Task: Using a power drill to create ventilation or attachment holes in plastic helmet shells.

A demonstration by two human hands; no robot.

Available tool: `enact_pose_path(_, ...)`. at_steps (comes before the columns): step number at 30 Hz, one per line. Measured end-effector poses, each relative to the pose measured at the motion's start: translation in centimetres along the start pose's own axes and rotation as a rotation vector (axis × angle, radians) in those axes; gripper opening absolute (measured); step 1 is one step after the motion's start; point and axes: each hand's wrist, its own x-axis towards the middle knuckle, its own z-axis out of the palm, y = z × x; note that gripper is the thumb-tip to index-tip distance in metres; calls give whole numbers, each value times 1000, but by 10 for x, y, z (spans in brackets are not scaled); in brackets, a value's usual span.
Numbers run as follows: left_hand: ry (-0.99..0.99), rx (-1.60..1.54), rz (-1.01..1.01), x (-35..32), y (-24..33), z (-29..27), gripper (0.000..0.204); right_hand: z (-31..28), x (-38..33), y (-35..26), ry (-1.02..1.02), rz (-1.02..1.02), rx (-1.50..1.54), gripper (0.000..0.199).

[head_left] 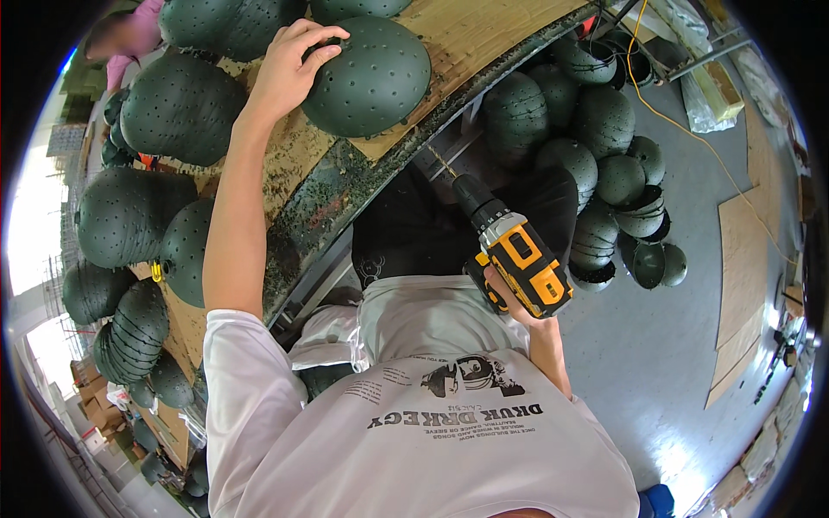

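Note:
My left hand reaches up to the bench and bears on a dark green plastic dome dotted with small holes. Its fingers curl over the left side of the dome, the thumb close to the forefinger. Low in front of my body, my right hand is wrapped round the handle of a yellow and black cordless drill. A long bit sticks out of the chuck, angled up and left, apart from the dome. Part of the right hand is hidden behind the drill.
Stacks of similar domes crowd the bench's left side. Dark shavings litter the bench along its edge. More domes lie heaped on the floor at right, near an orange cable. Another person is at the far left.

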Motion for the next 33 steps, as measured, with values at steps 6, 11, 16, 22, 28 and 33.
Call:
enact_pose_path(6,-59,-12,19,-1,-2,9,23,-8,41,-10,11,235,420,35)
enact_pose_path(11,-52,-74,16,-9,-9,18,26,-11,70,-14,-22,335,526,34)
enact_pose_path(16,62,-117,-78,8,-4,34,39,-1,85,-11,-12,443,655,34)
enact_pose_path(22,122,18,-199,13,-12,68,61,9,96,-5,-53,381,625,30)
enact_pose_path(28,18,-209,-346,18,29,35,48,21,88,8,-47,177,483,33)
enact_pose_path(33,30,-186,-353,16,21,41,49,19,92,-1,-56,422,601,33)
